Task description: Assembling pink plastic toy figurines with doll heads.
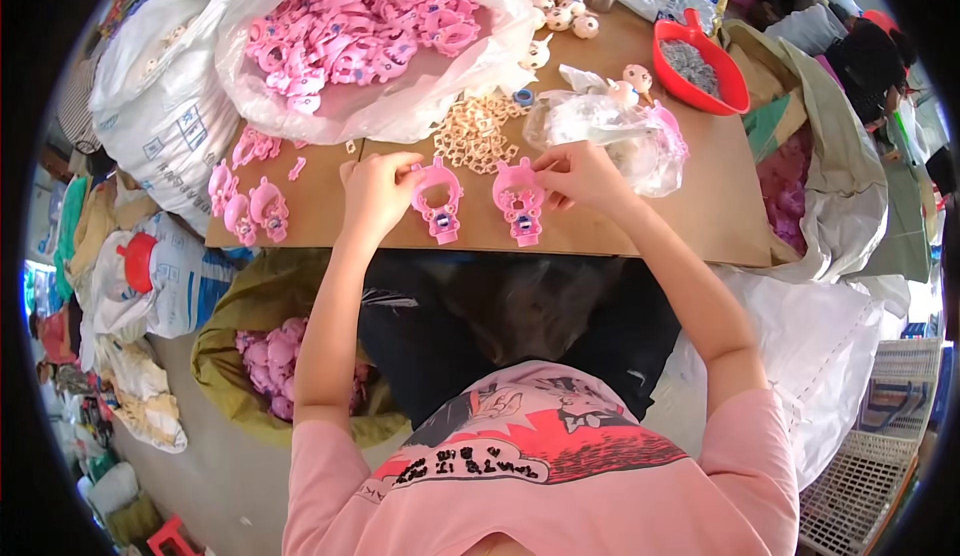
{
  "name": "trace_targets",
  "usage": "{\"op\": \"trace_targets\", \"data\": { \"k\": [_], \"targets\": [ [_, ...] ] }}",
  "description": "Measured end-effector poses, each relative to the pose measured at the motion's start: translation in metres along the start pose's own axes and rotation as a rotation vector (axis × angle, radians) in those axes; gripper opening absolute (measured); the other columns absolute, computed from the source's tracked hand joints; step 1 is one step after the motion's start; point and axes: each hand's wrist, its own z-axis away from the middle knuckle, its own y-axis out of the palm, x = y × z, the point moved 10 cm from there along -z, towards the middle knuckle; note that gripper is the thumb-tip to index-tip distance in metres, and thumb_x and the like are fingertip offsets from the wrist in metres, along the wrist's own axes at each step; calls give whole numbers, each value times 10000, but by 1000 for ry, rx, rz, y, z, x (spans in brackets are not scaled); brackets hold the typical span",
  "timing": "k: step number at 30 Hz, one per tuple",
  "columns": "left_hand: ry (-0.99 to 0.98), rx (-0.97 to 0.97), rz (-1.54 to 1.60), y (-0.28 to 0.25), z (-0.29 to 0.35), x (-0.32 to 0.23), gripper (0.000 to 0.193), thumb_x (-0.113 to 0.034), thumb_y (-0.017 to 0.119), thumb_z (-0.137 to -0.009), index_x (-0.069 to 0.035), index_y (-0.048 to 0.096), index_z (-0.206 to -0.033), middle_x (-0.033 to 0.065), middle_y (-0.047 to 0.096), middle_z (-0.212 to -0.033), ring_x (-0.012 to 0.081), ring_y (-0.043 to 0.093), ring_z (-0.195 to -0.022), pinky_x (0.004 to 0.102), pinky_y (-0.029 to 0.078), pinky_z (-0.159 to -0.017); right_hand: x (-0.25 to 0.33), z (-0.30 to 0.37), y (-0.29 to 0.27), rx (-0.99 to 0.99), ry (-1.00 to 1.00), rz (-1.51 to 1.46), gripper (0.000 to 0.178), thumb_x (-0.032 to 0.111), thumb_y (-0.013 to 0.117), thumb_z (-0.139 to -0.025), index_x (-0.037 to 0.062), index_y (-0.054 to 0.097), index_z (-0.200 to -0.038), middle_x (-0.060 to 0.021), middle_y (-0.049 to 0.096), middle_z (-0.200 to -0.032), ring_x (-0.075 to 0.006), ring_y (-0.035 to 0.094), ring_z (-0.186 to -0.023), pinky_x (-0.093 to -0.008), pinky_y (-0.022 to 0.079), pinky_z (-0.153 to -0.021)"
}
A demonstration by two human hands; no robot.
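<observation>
Two pink plastic character-shaped frames, each with ears, a round opening and a small dark-blue and white detail, lie side by side near the table's front edge. My left hand [382,194] has its thumb and finger pinched at the upper left edge of the left frame [444,224]. At the upper right edge of the right frame [525,224], my right hand [580,176] pinches with curled fingers. Just beyond the frames spreads a pile of small cream-coloured plastic pieces [475,134]. Several similar pink pieces [268,208] rest to the left of my left hand.
A large clear bag [228,56] full of pink parts fills the back left. White round figure heads [560,18] sit at the back. A red dustpan-like scoop [735,98] holds small grey metal parts. Crumpled clear plastic [650,166] lies on the right; sacks [225,361] surround the table.
</observation>
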Motion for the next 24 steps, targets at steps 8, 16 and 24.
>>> {"op": "trace_targets", "data": {
  "k": [8, 16, 24],
  "targets": [
    [-117, -117, 312, -12, 21, 13, 468, -86, 698, -777, -53, 565, -1225, 121, 685, -944, 150, 592, -592, 295, 477, -578, 44, 12, -23, -67, -118, 198, 242, 177, 653, -834, -20, 669, -973, -87, 685, -763, -123, 641, -541, -245, 505, -530],
    [27, -185, 454, -44, 50, -71, 392, 83, 578, -759, -16, 589, -1138, 95, 640, -959, 158, 597, -769, 284, 470, -747, 78, -104, -112, -467, -305, 812, 213, 202, 619, -775, 142, 698, -964, -82, 694, -887, -233, 666, -825, -375, 523, -710],
    [-487, 183, 1413, 49, 120, -88, 441, 30, 586, -830, -8, 465, -1252, 112, 573, -1143, 190, 602, -943, 273, 462, -817, 61, -158, -72, -302, -299, 1048, 297, 148, 630, -766, 150, 536, -1048, -65, 601, -1074, -262, 622, -956, -409, 504, -762]
  ]
}}
